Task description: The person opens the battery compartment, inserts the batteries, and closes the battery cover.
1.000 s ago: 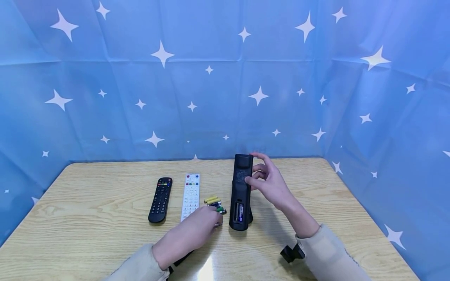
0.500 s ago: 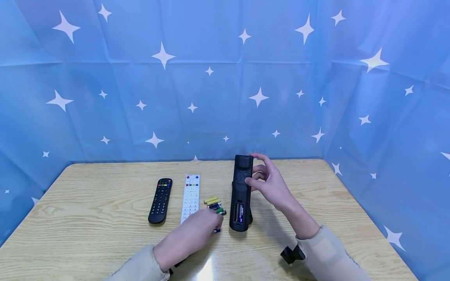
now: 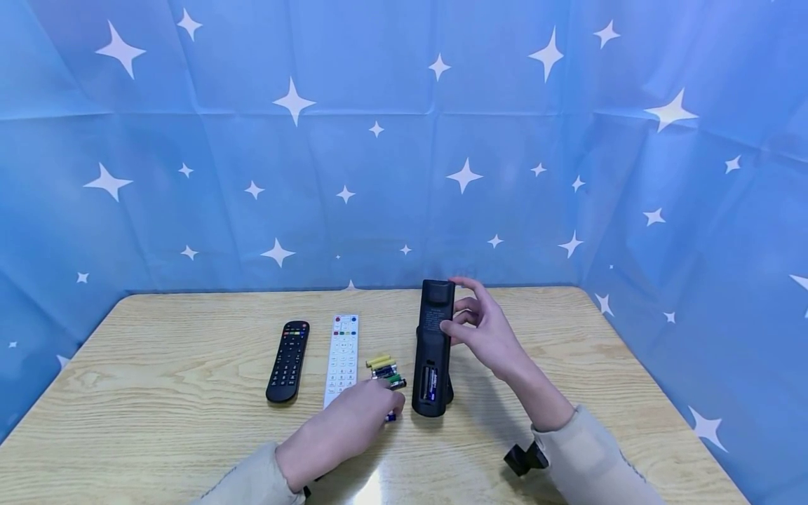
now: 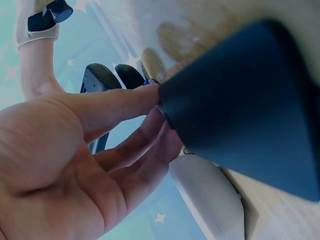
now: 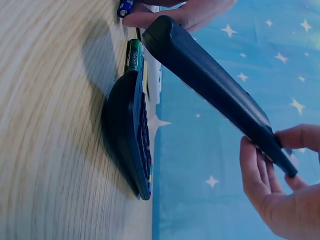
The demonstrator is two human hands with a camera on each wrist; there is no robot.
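My right hand (image 3: 489,337) holds a black remote control (image 3: 434,344) tilted up by its far end, back towards me. Its uncovered battery compartment (image 3: 429,384) shows a blue and silver battery on the right side. To the left, my left hand (image 3: 353,415) pinches a blue battery (image 5: 125,7) low over the table; only its blue end shows past the fingers in the head view. Beyond that hand lie several loose batteries (image 3: 381,361), yellow, blue and green. A large dark object (image 4: 245,110) fills the left wrist view beside the fingertips; its kind is unclear.
A black remote (image 3: 287,361) and a white remote (image 3: 343,351) lie face up on the left of the wooden table (image 3: 189,372). Another black remote (image 5: 125,132) lies below the held one. A blue starred curtain (image 3: 379,161) encloses the back and sides.
My left hand has shifted slightly, and a battery's blue end has come into sight under its fingers. The right hand and its remote stay nearly still.
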